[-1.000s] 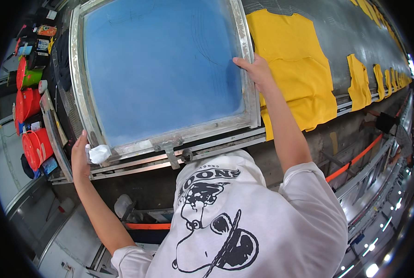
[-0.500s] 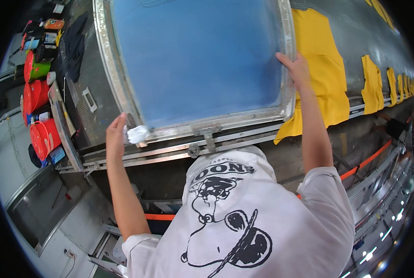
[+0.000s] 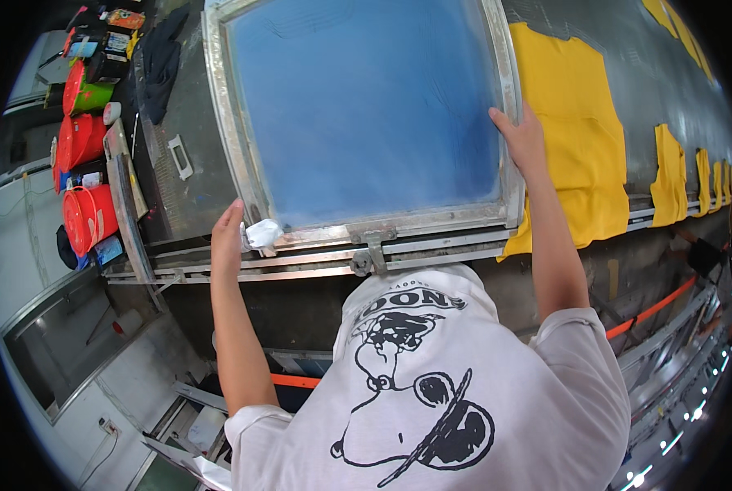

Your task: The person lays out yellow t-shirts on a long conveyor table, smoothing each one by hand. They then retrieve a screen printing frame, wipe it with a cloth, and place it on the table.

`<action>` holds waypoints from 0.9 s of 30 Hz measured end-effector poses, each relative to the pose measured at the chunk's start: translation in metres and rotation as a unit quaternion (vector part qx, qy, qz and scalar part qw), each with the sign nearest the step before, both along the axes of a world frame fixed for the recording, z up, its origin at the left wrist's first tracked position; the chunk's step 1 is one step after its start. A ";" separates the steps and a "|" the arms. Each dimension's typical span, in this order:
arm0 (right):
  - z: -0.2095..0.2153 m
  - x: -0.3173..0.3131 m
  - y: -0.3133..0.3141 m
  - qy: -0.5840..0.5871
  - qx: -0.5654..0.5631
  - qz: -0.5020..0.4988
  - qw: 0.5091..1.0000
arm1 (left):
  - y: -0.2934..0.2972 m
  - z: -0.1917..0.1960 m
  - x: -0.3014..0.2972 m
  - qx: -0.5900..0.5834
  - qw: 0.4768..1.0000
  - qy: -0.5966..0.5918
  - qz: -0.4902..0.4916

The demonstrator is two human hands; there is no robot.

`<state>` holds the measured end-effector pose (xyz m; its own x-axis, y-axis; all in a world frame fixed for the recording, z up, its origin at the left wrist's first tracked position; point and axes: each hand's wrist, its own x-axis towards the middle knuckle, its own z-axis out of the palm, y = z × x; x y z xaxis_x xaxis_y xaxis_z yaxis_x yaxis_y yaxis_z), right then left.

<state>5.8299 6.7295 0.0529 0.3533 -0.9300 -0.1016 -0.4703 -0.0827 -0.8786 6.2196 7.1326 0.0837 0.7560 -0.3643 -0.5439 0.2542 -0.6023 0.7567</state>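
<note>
- Long dark grey print table [image 3: 628,49] runs from the left side of the scene to the far right, with metal rails [image 3: 300,266] along its near edge.
- Large rectangular screen-printing frame of pale metal with blue mesh [image 3: 366,106] lies flat on the table, at centre, its near edge just above the rails.
- Left hand [image 3: 228,237] rests on the near left corner of the frame; its fingers [image 3: 233,214] lie straight and pressed together, pointing to the far side, with the thumb toward the frame.
- Small crumpled white rag [image 3: 262,233] sits at that same corner, just beside the left hand; whether the thumb grips it cannot be told.
- Right hand [image 3: 523,141] holds the right bar of the frame near its near right corner; the thumb lies on top of the bar toward the mesh, and the remaining fingers wrap over the outer edge, mostly hidden.
- Yellow T-shirt [image 3: 579,131] lies spread flat on the table, just right of the frame and partly under the right hand.
- Further yellow garments [image 3: 669,176] follow in a row toward the far right.
- Red plastic buckets [image 3: 88,217] and one green bucket [image 3: 92,96] stand at the left end of the table.
- Black cloth [image 3: 161,61] lies on the table, left of the frame.
- Metal clamp [image 3: 366,258] sits on the rails at the middle of the frame's near edge.
</note>
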 end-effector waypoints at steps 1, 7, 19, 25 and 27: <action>0.003 0.003 0.003 -0.007 0.003 -0.005 1.000 | -0.001 0.003 -0.004 -0.017 1.000 -0.020 -0.002; -0.048 -0.004 -0.001 0.167 -0.269 -0.014 0.949 | -0.036 0.038 -0.051 -0.172 0.982 0.031 0.071; -0.039 0.005 0.010 0.224 -0.250 -0.034 0.941 | -0.165 -0.049 -0.035 -0.076 0.854 -0.468 -0.212; -0.030 0.010 0.010 0.195 -0.236 -0.031 0.952 | -0.280 -0.082 0.076 0.020 0.772 -0.591 -0.231; -0.028 0.009 0.012 0.201 -0.238 -0.031 0.950 | -0.319 -0.072 0.056 0.042 0.810 -0.540 -0.225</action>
<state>5.8392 6.7416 0.0245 0.3183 -0.9221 0.2201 -0.7771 -0.3867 -0.4966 6.2754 6.8140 0.0114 0.6074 -0.7314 0.3099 -0.7890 -0.5100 0.3427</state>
